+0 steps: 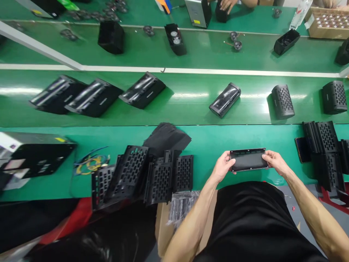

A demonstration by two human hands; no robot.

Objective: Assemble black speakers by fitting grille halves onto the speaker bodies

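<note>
Over the near side of the green bench [207,145]: shallow black panel [248,161], rimmed, open face up toward the wearer, long sides running left to right. Left hand [223,165] pinches one short end, right hand [276,162] the other. Thumbs lie on the face just inside the rim; fingers are closed round the ends, partly hidden beneath, so how far they curl cannot be told. The end-to-end hold leaves the middle uncovered, probably so the inside can be looked over and the piece kept level.

Left of the hands, perforated black grilles [160,183] lean and overlap at the bench edge, presumably within easy reach. Thin black sheets [165,138] lie behind them, fanned in a loose pile. Below, a carton [163,225] holds clear-wrapped pieces [181,205].

Right: more grilles [325,145] stacked close, a dark phone [302,149] just beside them.

Beyond the bench, a long green strip [191,113] carries black housings [143,91], spaced out on the right, three bunched on the left; the gaps perhaps keep units separate. Farther off, a co-worker's hand [227,4] is at another black housing [221,14]; grip unclear.
</note>
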